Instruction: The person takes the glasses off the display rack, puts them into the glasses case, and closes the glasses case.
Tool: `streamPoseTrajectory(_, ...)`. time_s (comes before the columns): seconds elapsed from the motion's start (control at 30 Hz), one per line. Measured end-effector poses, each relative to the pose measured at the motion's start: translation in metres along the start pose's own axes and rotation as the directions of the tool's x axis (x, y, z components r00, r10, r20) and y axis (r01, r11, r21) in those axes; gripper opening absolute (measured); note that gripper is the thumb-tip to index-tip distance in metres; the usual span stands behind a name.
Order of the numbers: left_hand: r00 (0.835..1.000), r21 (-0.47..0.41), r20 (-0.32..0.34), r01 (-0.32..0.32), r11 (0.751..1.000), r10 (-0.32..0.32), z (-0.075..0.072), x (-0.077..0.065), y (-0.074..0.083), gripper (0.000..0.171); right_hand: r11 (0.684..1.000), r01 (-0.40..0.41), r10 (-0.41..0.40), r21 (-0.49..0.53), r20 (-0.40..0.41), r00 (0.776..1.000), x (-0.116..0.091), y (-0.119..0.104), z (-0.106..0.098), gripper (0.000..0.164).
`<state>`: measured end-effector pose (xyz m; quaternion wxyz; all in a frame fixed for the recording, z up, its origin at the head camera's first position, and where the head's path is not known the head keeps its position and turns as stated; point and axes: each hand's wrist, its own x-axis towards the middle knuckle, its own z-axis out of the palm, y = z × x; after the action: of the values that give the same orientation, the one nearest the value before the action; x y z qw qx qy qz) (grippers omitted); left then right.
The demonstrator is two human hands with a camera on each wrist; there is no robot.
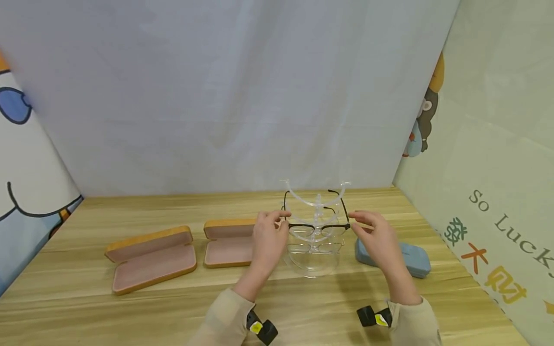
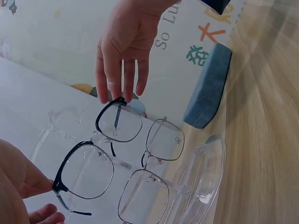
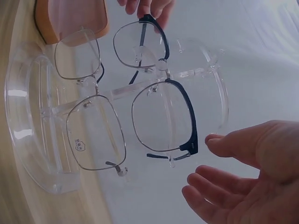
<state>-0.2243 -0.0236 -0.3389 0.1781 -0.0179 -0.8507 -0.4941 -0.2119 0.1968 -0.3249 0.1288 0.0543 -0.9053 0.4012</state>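
Black-browed eyeglasses rest on a clear tiered display stand, their temples pointing back. My left hand is at their left end; in the left wrist view its thumb tip meets the frame corner, the other fingers loosely bent beside it. At the opposite end is my right hand. Its thumb is slightly apart from the corner in the right wrist view, and the fingers are spread and hold nothing. Thin metal-rimmed eyeglasses sit on the tier below.
An open orange case with pink lining lies at the left. A second open orange case is partly hidden behind my left hand. The closed blue glasses case lies right of the stand. A white cloth hangs behind the wooden table.
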Motion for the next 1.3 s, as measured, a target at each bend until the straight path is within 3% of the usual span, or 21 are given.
streamPoseTrajectory(0.2, 0.999, -0.044, 0.027, 0.020, 0.999, -0.019, 0.000, -0.005, -0.007, 0.016, 0.999, -0.032, 0.033, -0.007, 0.057, 0.998, 0.000, -0.001, 0.002, 0.028)
streamPoseTrajectory(0.37, 1.000, -0.054, 0.031, 0.005, 0.999, -0.004, 0.001, -0.006, -0.010, 0.013, 0.998, -0.059, 0.059, -0.011, 0.042, 0.997, -0.002, 0.002, 0.008, 0.027)
streamPoseTrajectory(0.67, 0.987, -0.121, 0.158, 0.009, 0.993, 0.010, -0.007, -0.001, -0.018, 0.014, 0.997, -0.073, 0.073, -0.016, 0.016, 0.997, -0.001, 0.006, 0.016, 0.024)
streamPoseTrajectory(1.07, 0.983, -0.136, 0.186, 0.021, 0.990, 0.004, -0.014, 0.005, -0.019, 0.015, 0.998, -0.048, 0.049, -0.042, 0.025, 0.999, 0.001, 0.002, 0.015, 0.022)
streamPoseTrajectory(1.3, 0.981, -0.118, 0.196, 0.013, 0.993, 0.011, -0.016, 0.005, -0.016, 0.014, 0.997, -0.071, 0.071, 0.005, 0.042, 0.997, 0.000, 0.001, 0.010, 0.024)
